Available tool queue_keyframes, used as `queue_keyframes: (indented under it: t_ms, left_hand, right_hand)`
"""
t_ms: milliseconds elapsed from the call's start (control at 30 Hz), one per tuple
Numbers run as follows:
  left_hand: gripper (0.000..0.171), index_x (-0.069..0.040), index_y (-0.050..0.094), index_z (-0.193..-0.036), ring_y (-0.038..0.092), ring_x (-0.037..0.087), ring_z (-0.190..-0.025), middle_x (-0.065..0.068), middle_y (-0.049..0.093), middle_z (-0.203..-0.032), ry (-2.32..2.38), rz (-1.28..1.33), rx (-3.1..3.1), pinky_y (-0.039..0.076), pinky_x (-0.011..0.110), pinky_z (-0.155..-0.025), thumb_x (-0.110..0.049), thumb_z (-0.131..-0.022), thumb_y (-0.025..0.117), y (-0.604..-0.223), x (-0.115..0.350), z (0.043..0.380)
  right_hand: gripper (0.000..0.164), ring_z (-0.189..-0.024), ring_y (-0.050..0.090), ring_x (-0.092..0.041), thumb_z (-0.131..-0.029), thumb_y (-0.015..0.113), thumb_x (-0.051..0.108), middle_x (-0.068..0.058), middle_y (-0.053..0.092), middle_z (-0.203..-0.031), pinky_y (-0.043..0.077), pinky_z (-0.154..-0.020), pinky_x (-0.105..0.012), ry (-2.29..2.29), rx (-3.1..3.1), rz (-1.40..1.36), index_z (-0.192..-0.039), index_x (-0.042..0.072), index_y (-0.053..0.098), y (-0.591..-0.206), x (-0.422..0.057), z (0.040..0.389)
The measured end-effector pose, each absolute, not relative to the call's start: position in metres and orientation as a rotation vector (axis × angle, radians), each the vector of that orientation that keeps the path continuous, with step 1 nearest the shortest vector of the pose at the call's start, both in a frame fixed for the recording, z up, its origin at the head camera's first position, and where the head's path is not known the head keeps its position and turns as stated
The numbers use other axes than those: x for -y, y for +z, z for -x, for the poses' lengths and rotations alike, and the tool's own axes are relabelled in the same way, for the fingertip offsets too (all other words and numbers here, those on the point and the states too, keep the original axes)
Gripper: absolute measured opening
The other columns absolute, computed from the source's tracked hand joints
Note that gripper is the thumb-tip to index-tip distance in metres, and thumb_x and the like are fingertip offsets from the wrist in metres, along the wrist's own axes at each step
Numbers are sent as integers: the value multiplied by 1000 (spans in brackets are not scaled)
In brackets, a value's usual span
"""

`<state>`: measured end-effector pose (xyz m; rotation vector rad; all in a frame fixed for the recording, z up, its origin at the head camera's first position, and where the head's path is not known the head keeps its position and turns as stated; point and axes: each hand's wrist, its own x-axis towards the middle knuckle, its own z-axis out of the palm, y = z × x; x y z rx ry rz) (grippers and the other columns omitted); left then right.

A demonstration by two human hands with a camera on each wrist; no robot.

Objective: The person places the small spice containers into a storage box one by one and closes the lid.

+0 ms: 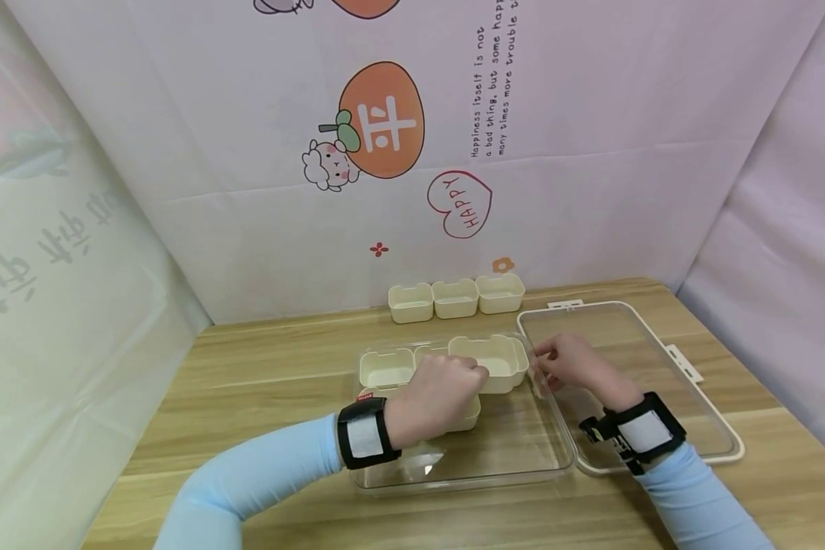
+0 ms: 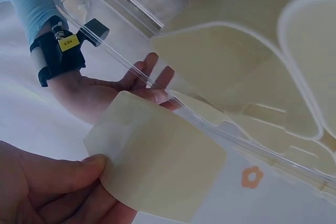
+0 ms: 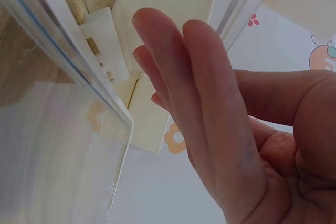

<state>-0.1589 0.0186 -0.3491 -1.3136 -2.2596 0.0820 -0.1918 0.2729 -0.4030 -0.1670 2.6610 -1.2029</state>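
My left hand (image 1: 436, 401) is above the clear plastic box (image 1: 516, 458), its thumb and fingers pinching a cream bin (image 2: 163, 156) by one end. In the head view that bin shows at the box's back right corner, next to the knuckles. Beneath and around the left hand are several more cream bins (image 1: 387, 369), partly hidden by it. My right hand (image 1: 571, 363) is beside the box's right wall, over the lid's edge. Its fingers (image 3: 220, 87) are extended and hold nothing; whether they touch the wall I cannot tell.
Three cream bins (image 1: 455, 298) stand in a row behind the box, near the printed cloth backdrop (image 1: 261, 252). To the right, a clear lid (image 1: 660, 367) with a white rim and clips lies flat on the wooden table (image 1: 261, 382).
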Motion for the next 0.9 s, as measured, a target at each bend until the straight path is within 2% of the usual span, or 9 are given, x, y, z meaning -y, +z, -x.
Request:
queue_keyframes:
  t_ms: [167, 433, 700, 900]
  left_hand:
    - [16, -17, 59, -66, 48, 6, -48, -8, 52, -59, 58, 1352, 2296, 32, 22, -37, -1, -67, 60, -347, -25, 154]
    - [13, -18, 61, -69, 53, 7, -51, -8, 55, -61, 63, 1365, 2315, 38, 24, -40, -6, -75, 63, -349, -33, 153]
    - [14, -19, 60, -68, 49, 5, -49, -9, 54, -60, 105, 1366, 2321, 33, 24, -37, -9, -77, 61, -350, -42, 151]
    - [18, -19, 57, -65, 43, 4, -47, -10, 49, -56, 94, 1378, 2313, 27, 22, -36, -7, -77, 60, -351, -46, 152]
  right_hand:
    - [33, -62, 69, -23, -90, 54, 1, -20, 68, -81, 57, -56, -31, -1175, -2671, 158, -117, -17, 56, -403, -273, 191]
    - [32, -60, 69, -22, -91, 52, 2, -20, 69, -81, 56, -57, -31, -1124, -2686, 184, -118, -14, 57, -400, -274, 191]
    - [29, -58, 68, -21, -87, 51, 2, -13, 69, -71, 56, -55, -30, -1113, -2703, 247, -111, -10, 64, -404, -276, 192]
    - [28, -60, 69, -22, -87, 48, -1, -16, 69, -78, 57, -55, -30, -1140, -2675, 259, -108, -10, 63, -403, -277, 193]
